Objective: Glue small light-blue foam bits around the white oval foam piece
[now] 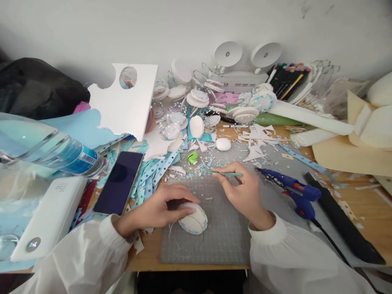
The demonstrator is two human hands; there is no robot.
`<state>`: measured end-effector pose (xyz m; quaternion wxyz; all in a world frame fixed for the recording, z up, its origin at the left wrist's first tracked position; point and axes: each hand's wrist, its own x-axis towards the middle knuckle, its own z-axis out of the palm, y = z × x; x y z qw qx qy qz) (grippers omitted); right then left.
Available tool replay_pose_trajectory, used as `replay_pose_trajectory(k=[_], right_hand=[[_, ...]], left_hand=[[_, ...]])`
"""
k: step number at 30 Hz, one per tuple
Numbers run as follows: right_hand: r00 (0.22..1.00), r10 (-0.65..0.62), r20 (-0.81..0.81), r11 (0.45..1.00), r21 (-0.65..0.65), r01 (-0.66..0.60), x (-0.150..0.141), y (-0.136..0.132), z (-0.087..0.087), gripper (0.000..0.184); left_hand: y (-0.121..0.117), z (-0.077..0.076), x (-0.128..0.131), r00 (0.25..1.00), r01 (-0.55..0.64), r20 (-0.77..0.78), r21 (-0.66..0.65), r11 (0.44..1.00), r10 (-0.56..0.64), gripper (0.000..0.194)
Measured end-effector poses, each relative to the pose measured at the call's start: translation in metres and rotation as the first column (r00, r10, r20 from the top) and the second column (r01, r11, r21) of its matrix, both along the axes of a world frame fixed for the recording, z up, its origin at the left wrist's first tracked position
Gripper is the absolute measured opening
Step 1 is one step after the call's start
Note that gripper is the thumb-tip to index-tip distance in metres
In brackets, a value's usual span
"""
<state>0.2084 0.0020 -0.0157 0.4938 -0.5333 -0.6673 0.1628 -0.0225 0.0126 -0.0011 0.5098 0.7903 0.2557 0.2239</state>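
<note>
My left hand (159,208) is closed round a white foam disc (194,222) with small blue specks on its rim, holding it down on the grey cutting mat (214,241). My right hand (241,190) pinches teal tweezers (228,174), whose tips point left toward a scatter of tiny blue and white bits (191,173) at the mat's far edge. Both sleeves are white.
A blue glue gun (294,190) and a long black ruler (343,216) lie to the right. A dark phone (119,181), a white power bank (50,216) and a water bottle (55,153) sit left. Foam discs, scraps, markers (289,79) and a cut white board (125,100) crowd the back.
</note>
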Motion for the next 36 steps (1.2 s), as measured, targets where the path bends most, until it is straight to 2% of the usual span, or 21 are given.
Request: replay_pose_trajectory(k=[3, 6, 13, 18, 21, 24, 26, 29, 32, 36], right_hand=[[0.999, 0.000, 0.034, 0.999, -0.033, 0.002, 0.004, 0.000, 0.002, 0.008], [0.998, 0.031, 0.060, 0.997, -0.066, -0.027, 0.005, 0.001, 0.002, 0.009], [0.999, 0.031, 0.029, 0.998, -0.051, -0.029, 0.003, 0.000, 0.002, 0.010], [1.000, 0.015, -0.020, 0.998, -0.062, -0.016, 0.004, -0.001, 0.004, 0.010], [0.999, 0.031, -0.042, 0.997, -0.071, -0.034, 0.005, 0.000, 0.004, 0.010], [0.995, 0.082, -0.056, 0.995, -0.055, -0.085, 0.005, 0.000, 0.004, 0.009], [0.991, 0.117, -0.067, 0.992, -0.038, -0.120, 0.004, 0.000, 0.003, 0.010], [0.985, 0.152, -0.081, 0.987, -0.032, -0.155, 0.001, 0.000, 0.000, 0.011], [0.986, 0.153, -0.072, 0.987, -0.047, -0.157, -0.001, 0.000, -0.004, 0.009], [0.989, 0.137, -0.047, 0.987, -0.076, -0.140, -0.006, 0.001, -0.009, 0.007]], left_hand=[[0.000, 0.001, 0.001, 1.000, -0.012, 0.016, 0.063, 0.998, 0.011, 0.022], [-0.001, 0.003, 0.001, 0.999, -0.035, 0.022, 0.070, 0.997, 0.033, 0.022], [0.001, -0.001, -0.001, 0.995, -0.086, 0.053, -0.001, 0.996, 0.086, 0.026], [0.001, -0.003, -0.001, 0.983, -0.170, 0.054, -0.080, 0.982, 0.174, 0.025], [0.001, -0.004, -0.002, 0.947, -0.291, 0.092, -0.173, 0.941, 0.309, 0.023], [0.001, -0.007, -0.004, 0.869, -0.412, 0.169, -0.274, 0.869, 0.466, 0.020], [0.003, -0.009, -0.005, 0.813, -0.449, 0.233, -0.334, 0.829, 0.534, 0.019], [0.004, -0.009, -0.005, 0.755, -0.455, 0.285, -0.422, 0.785, 0.591, 0.018], [0.005, -0.006, -0.003, 0.730, -0.450, 0.280, -0.489, 0.747, 0.623, 0.016], [0.005, -0.003, -0.002, 0.728, -0.471, 0.250, -0.494, 0.730, 0.639, 0.015]])
